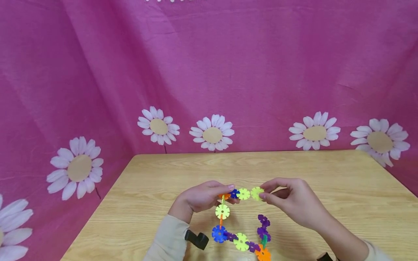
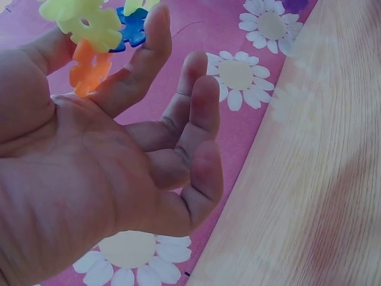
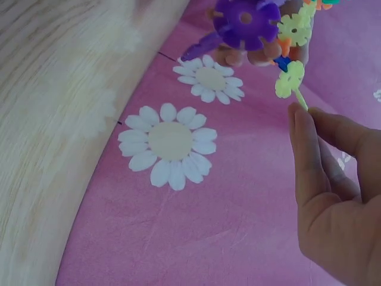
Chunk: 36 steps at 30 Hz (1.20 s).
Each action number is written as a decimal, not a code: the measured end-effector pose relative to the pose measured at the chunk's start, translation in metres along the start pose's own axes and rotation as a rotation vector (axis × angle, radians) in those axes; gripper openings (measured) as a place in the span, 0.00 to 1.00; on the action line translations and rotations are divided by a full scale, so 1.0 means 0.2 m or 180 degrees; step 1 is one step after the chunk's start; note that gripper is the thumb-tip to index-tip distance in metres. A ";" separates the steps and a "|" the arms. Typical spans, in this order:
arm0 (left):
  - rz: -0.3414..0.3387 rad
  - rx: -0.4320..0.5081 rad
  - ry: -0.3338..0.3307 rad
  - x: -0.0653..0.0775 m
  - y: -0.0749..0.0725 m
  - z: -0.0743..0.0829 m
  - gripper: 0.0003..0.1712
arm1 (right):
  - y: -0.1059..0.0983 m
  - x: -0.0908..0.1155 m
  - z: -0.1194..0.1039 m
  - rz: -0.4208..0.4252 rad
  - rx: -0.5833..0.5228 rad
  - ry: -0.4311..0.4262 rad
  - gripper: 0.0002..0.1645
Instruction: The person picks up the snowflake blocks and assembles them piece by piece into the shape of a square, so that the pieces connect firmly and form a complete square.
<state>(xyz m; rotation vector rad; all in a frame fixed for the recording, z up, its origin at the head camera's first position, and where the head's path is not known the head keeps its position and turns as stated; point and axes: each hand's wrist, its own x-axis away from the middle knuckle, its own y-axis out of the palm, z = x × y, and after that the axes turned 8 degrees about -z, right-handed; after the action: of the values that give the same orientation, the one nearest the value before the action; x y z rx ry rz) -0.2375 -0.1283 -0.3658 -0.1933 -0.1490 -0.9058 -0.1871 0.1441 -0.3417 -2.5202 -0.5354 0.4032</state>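
Note:
A chain of notched plastic snowflake discs hangs between my hands, bent into an almost closed loop. My left hand (image 1: 204, 197) pinches it at the top left corner, by an orange disc (image 2: 89, 68) and a blue disc (image 1: 234, 193). Beyond the blue one comes a yellow-green disc (image 1: 243, 194). Between thumb and forefinger my right hand (image 1: 295, 203) pinches another yellow-green disc (image 1: 257, 193), its edge right at that neighbour's edge. Lower down, the chain runs through a larger-looking blue disc (image 1: 219, 234) and an orange disc (image 1: 263, 253) to a loose purple end (image 1: 263, 220).
Below the hands is a wooden table (image 1: 156, 181). A pink cloth (image 1: 248, 72) with printed white daisies stands behind and to the left. Black straps with a camera mount (image 1: 197, 239) sit at the wrists.

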 end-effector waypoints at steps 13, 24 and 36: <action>-0.0102 -0.0101 -0.0004 0.00 0.00 0.02 0.30 | 0.06 0.01 0.00 0.0091 0.0039 -0.0024 0.08; -0.0192 0.0061 0.0112 0.02 -0.01 -0.01 0.31 | 0.10 -0.01 0.03 0.0047 -0.0097 -0.0114 0.06; -0.0093 0.0239 0.0113 -0.01 0.02 0.00 0.31 | 0.05 -0.03 0.05 -0.0051 -0.0301 -0.0119 0.11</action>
<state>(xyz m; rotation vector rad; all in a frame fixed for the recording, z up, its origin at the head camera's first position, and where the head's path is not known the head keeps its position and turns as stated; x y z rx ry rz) -0.2357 -0.1241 -0.3663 -0.1055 -0.1529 -0.9306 -0.1934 0.1371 -0.3546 -2.6015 -0.6018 0.4293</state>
